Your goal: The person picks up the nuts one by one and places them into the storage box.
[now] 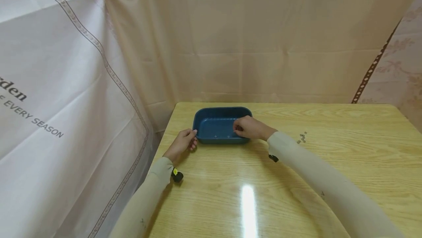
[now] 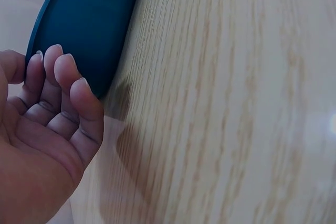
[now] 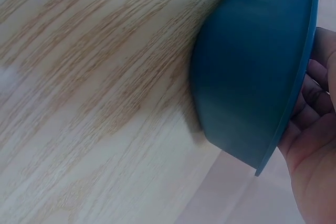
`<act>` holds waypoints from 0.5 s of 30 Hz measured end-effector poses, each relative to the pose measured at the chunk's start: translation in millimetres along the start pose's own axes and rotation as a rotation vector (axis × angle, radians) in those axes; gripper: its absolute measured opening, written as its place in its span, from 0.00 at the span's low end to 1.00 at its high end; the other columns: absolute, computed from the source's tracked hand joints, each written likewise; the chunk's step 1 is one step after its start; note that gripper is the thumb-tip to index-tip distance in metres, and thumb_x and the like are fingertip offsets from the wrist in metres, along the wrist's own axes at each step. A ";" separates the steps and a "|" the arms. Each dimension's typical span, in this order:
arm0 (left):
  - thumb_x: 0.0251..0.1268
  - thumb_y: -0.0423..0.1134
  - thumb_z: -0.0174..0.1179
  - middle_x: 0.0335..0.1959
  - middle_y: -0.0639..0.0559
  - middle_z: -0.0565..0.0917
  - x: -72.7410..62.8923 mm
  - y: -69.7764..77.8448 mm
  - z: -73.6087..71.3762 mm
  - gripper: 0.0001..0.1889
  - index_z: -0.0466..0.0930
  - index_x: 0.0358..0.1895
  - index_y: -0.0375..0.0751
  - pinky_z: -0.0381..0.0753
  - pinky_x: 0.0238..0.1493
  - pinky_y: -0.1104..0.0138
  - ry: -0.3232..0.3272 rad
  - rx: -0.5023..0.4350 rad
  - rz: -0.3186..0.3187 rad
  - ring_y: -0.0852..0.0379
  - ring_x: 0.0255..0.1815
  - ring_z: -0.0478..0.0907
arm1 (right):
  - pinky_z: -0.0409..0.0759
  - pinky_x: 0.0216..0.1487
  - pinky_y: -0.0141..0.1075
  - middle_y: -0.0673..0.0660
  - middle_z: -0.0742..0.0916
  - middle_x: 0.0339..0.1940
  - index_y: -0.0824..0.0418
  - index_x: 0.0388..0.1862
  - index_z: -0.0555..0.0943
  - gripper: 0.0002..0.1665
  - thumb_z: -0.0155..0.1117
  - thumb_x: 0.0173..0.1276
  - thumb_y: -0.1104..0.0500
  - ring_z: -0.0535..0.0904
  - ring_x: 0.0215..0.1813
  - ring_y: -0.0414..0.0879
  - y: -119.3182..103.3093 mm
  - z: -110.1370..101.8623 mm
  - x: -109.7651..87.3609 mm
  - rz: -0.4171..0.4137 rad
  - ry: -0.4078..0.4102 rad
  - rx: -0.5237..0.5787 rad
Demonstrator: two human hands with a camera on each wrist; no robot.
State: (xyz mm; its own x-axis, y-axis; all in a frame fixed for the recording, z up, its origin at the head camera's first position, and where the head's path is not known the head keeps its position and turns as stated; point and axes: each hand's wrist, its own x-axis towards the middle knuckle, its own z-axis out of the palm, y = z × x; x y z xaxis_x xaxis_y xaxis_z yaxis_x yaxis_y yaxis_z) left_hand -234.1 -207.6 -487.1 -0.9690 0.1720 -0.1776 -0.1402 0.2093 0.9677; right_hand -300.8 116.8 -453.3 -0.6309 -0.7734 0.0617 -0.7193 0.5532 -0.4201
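A dark blue rectangular tray [image 1: 217, 141] stands on the wooden table. My left hand [image 1: 183, 142] pinches its near left corner rim between thumb and index finger; in the left wrist view the other fingers of the left hand [image 2: 58, 124] curve beside the tray wall [image 2: 89, 24]. Over the right side of the tray, my right hand [image 1: 252, 127] reaches in with curled fingers. In the right wrist view the tray wall [image 3: 247, 77] hides the fingertips of the right hand [image 3: 315, 135], so anything between them is out of sight. Two tiny ring-like pieces [image 1: 228, 136] lie on the tray floor.
Several small metal pieces, resembling nuts [image 1: 302, 137], lie scattered on the wooden table [image 1: 346, 150] to the right of the tray. Beige cloth [image 1: 230, 40] hangs behind the table, and a white printed cloth [image 1: 49, 102] hangs along the left side.
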 end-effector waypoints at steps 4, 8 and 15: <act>0.85 0.49 0.49 0.30 0.45 0.79 0.1 0.2 0.3 0.22 0.73 0.42 0.30 0.75 0.28 0.65 -0.004 0.002 0.003 0.55 0.26 0.73 | 0.80 0.36 0.34 0.47 0.85 0.32 0.62 0.44 0.86 0.05 0.65 0.76 0.63 0.78 0.30 0.37 -0.2 0.5 0.7 -0.006 0.000 -0.001; 0.85 0.49 0.49 0.30 0.46 0.79 -0.7 1.5 1.4 0.22 0.73 0.42 0.29 0.75 0.28 0.65 0.002 0.007 -0.004 0.55 0.26 0.73 | 0.81 0.36 0.35 0.47 0.85 0.32 0.63 0.44 0.86 0.05 0.65 0.76 0.63 0.78 0.30 0.37 -1.4 -0.8 -0.5 -0.007 0.010 0.012; 0.86 0.47 0.47 0.30 0.46 0.79 0.5 1.7 0.7 0.21 0.73 0.42 0.28 0.75 0.27 0.66 -0.002 0.002 -0.001 0.56 0.25 0.73 | 0.80 0.36 0.36 0.48 0.86 0.33 0.63 0.44 0.87 0.05 0.65 0.75 0.63 0.77 0.30 0.37 0.7 -7.6 -4.2 -0.021 0.066 0.017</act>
State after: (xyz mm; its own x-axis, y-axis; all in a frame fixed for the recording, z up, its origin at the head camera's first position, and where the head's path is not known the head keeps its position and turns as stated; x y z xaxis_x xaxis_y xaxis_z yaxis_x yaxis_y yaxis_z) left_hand -234.7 -206.4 -485.7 -0.9684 0.1739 -0.1788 -0.1406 0.2115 0.9672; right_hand -300.9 122.8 -447.1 -0.6335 -0.7627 0.1299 -0.7282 0.5311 -0.4331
